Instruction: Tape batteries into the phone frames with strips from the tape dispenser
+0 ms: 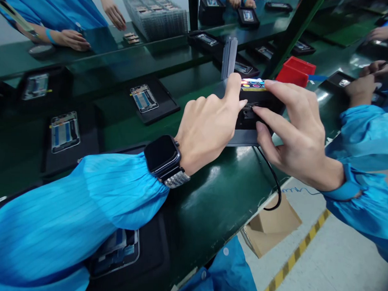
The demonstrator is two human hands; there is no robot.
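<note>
A dark grey box-like device (243,138) with a black recessed face and a strip of coloured dots lies at the table's front edge, under both hands. My left hand (207,124) is at its left side, index finger stretched along the top edge, thumb tip over the recess and the other fingers curled. My right hand (296,128) grips it from the right: one finger rests by the coloured strip, another reaches a small dark part (247,113) in the recess, and the thumb meets the front. What the left fingers press is partly hidden. A black cable (277,182) hangs from the device.
Black trays (164,95) with opened phones (144,98) stand across the green table (204,213). Beyond the device are a grey upright stack (229,57), a red bin (296,70) and a green post (293,34). Co-workers' hands (72,39) are opposite and right. A cardboard box (274,224) sits on the floor.
</note>
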